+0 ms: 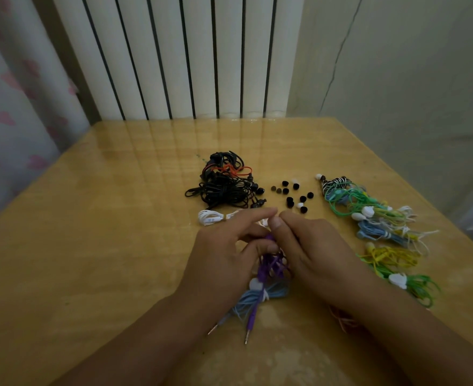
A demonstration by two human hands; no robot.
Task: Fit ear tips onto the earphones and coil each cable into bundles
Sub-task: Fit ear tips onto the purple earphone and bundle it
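We see both hands meeting at the centre of the frame, low over the tabletop (96, 218). The left hand (224, 254) curls its fingers around a purple earphone cable (270, 264), and the right hand (310, 246) pinches the same cable near its top, thumb and fingertips pressed close to the left hand's fingertips. Whether an ear tip sits between the fingertips we cannot tell. Below the hands, the purple cable runs over a light blue bundle (260, 298), and two jack plugs (247, 337) point toward the lower edge of the frame.

Above the hands, loose black and white ear tips (292, 195) lie scattered at mid-frame. To their left rests a tangle of black earphones (224, 188), with a coiled white cable (216, 217) just below it. Along the right side, green, blue and yellow bundles (383, 224) lie in a row, running down toward the right forearm.
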